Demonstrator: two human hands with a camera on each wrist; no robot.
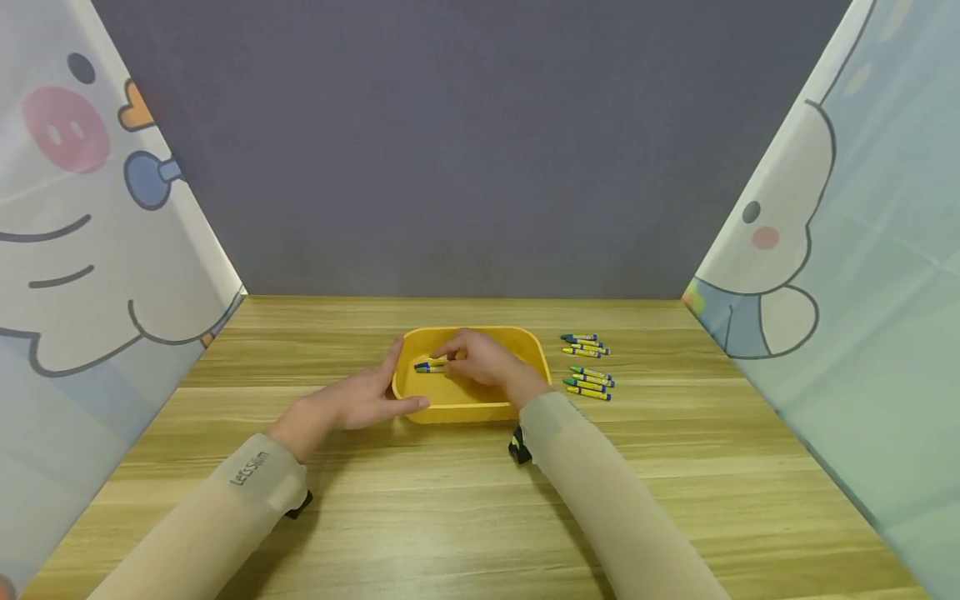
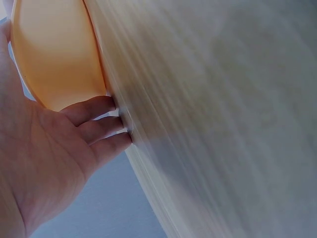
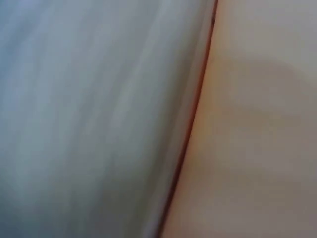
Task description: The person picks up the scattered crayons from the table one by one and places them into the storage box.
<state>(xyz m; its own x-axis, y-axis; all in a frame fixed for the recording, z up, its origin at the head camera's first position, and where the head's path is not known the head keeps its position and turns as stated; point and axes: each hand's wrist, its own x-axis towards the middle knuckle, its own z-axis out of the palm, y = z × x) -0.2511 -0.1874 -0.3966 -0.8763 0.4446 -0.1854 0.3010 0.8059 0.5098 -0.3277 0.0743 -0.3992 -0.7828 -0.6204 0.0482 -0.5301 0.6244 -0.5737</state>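
A yellow tray [image 1: 517,342] sits mid-table. My left hand [image 1: 390,385] braces its left end, thumb along the front wall and fingers up the left side. In the left wrist view the left hand [image 2: 74,144] lies with nearly straight fingers against the tray's outer wall [image 2: 54,54]. My right hand [image 1: 450,360] reaches into the tray, and its curled fingertips pinch the end of a blue-and-yellow crayon [image 1: 427,365] lying on the tray floor. A second crayon seems to lie right beside it. The right wrist view is only blur.
Several loose crayons lie on the wooden table right of the tray, in a far group [image 1: 587,345] and a near group [image 1: 590,382]. Printed curtains [image 1: 90,250] close both sides and a grey wall stands behind.
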